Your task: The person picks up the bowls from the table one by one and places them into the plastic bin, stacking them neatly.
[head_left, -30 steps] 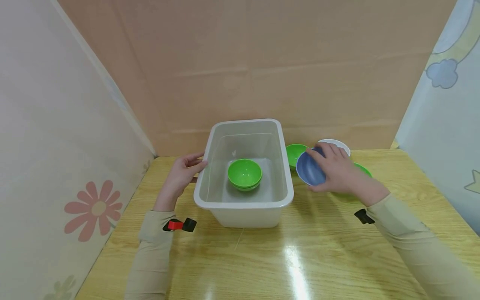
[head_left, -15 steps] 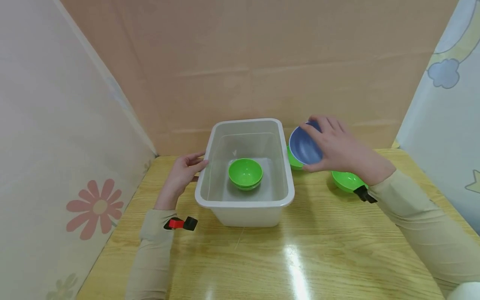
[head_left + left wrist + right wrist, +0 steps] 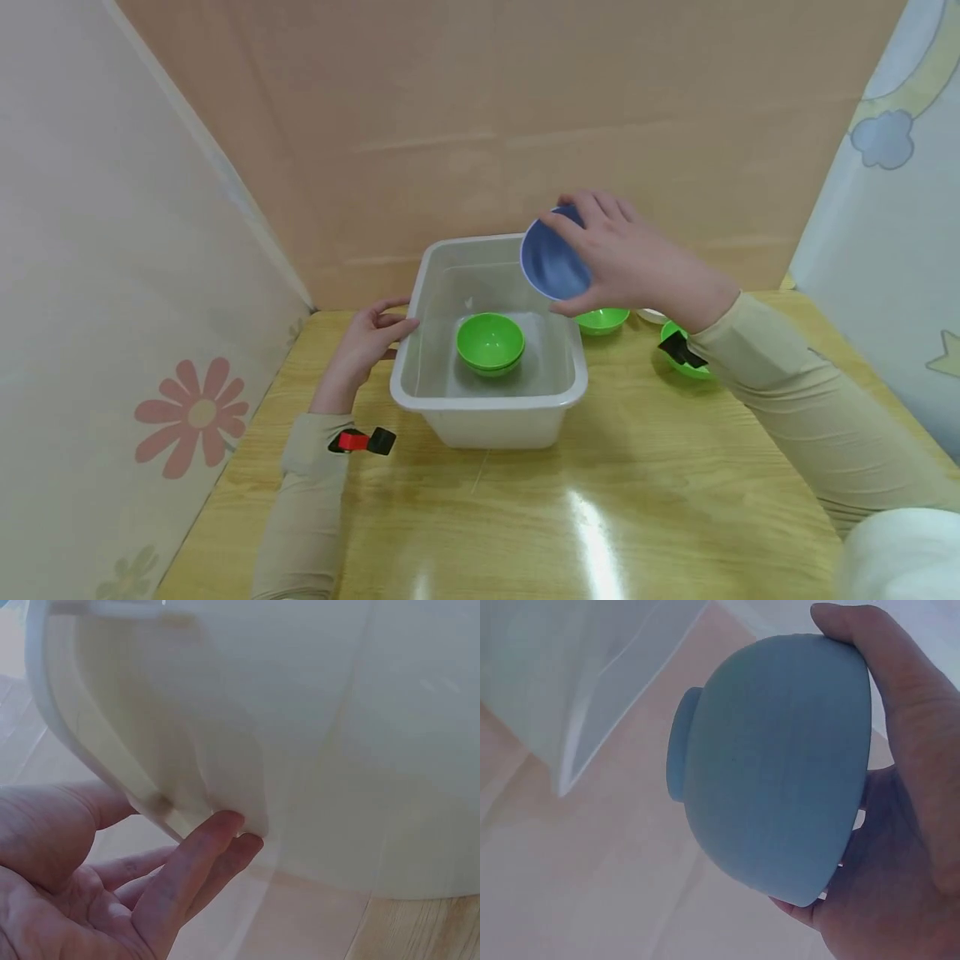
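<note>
We are looking down on a yellow wooden surface (image 3: pixel 615 500) where a translucent white bin (image 3: pixel 487 404) is sitting in the middle. Our right hand (image 3: pixel 637 262) is gripping a blue bowl (image 3: pixel 553 260), thumb on one side of the rim and fingers curled round the other, and it is hanging tilted on its side above the far right corner of the bin, opening turned toward the left. From the right wrist view we are seeing the bowl's (image 3: pixel 772 772) rounded outside and its foot ring, with the hand (image 3: pixel 900 825) wrapping it from behind.

Inside the bin, green bowls (image 3: pixel 491 343) are sitting stacked on the floor of it, opening up, right below and to the left of the blue one. Our left hand (image 3: pixel 367 346) is resting against the bin's left rim with fingers loosely spread and straight; up close its fingertips (image 3: pixel 225 825) are touching the underside of the rim.

Off to the right, outside the bin, another green bowl (image 3: pixel 602 320) is standing just beside the bin wall, a second green bowl (image 3: pixel 686 367) is partly hiding behind our right wrist, and a sliver of a white bowl (image 3: pixel 652 317) is peeking between them. Cardboard panels (image 3: pixel 480 125) are walling in the scene at the back.
</note>
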